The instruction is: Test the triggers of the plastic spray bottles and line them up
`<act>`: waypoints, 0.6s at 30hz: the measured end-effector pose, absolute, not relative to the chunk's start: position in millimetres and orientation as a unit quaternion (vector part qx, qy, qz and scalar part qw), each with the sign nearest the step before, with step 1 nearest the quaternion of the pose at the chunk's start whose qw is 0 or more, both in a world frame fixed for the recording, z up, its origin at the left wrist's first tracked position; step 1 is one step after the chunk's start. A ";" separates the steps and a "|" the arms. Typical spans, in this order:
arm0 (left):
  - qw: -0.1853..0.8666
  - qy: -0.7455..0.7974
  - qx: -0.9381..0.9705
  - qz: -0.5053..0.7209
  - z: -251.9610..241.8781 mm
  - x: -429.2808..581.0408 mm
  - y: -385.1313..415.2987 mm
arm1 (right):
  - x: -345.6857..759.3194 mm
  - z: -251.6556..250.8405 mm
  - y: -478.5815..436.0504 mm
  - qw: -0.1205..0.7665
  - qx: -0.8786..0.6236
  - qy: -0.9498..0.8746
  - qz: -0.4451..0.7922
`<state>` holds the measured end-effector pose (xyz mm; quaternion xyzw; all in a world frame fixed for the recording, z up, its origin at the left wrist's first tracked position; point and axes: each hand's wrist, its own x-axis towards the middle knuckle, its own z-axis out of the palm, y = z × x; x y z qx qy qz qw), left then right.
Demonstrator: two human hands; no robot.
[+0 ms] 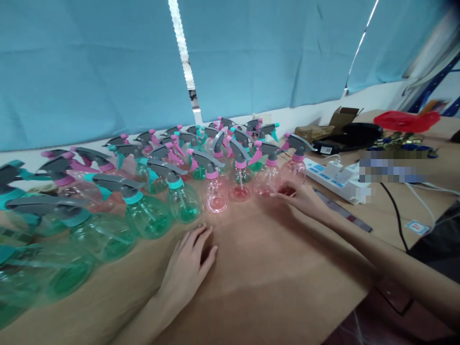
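Observation:
Several spray bottles stand in rows on the brown table. Green ones with teal collars, such as the green bottle [185,203], fill the left and front; a small pink bottle [216,194] stands mid-front. My left hand [190,254] rests on the table just in front of the green bottles, fingers apart, holding nothing. At the right end of the row, my right hand [300,196] is at the base of a pink bottle [268,182], beside another pink bottle [293,167]. Its thumb and fingers are apart, with nothing seen between them.
A white power strip [338,179] with plugs and cables lies to the right, a flat dark object [343,211] in front of it. Behind are a cardboard box [341,120], a red tray [406,120] and metal parts. A blue curtain [251,52] hangs behind the bottles.

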<state>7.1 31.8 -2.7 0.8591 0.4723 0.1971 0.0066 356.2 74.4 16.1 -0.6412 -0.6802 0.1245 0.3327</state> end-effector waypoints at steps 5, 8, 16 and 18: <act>0.018 0.479 0.854 0.200 -3.1 7.1 32.4 | 366.7 18.4 83.4 0.323 -0.643 -0.683 0.126; 0.021 0.479 0.854 0.204 -3.4 7.0 32.7 | 369.1 22.7 84.9 0.319 -0.643 -0.685 0.125; 0.020 0.466 0.856 0.225 -2.7 4.1 33.3 | 320.0 46.0 79.9 0.324 -0.604 -0.718 0.124; 0.018 0.459 0.856 0.238 -0.8 4.1 32.6 | 303.4 52.3 88.1 0.327 -0.611 -0.712 0.115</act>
